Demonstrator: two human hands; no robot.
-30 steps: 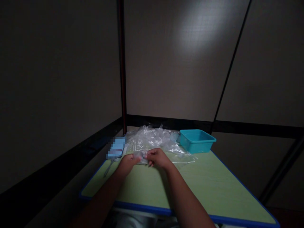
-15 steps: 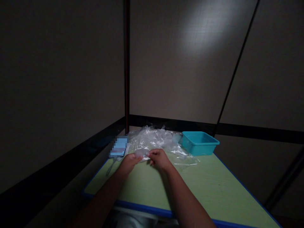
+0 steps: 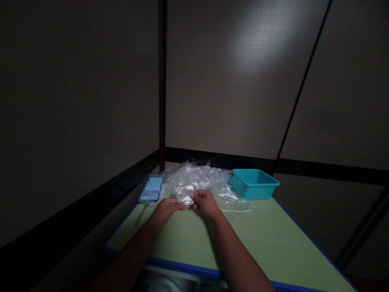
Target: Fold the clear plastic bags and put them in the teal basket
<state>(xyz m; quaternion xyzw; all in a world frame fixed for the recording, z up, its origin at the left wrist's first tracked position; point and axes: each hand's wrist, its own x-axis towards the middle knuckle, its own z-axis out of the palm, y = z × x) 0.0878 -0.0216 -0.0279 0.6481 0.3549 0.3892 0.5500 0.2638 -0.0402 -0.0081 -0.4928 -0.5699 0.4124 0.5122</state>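
Between my two hands is a clear plastic bag [image 3: 186,194], crinkled and shiny. My left hand [image 3: 167,207] pinches its lower left edge, thumb on top. On the other side, my right hand [image 3: 204,201] grips the bag's right edge between thumb and curled fingers. Just behind lies a loose heap of clear plastic bags [image 3: 200,176]; where the held bag ends and the heap begins is hard to make out.
A turquoise plastic basket [image 3: 255,190] stands at the table's back right. At the left edge lies a phone [image 3: 153,187], partly pixelated, with a strap [image 3: 141,214]. The green table [image 3: 258,239] has a blue rim and meets dark wall panels behind.
The plastic between my hands now stands up more, where before it lay flatter across my fingers. Both hands have shifted only slightly and keep their pinch.
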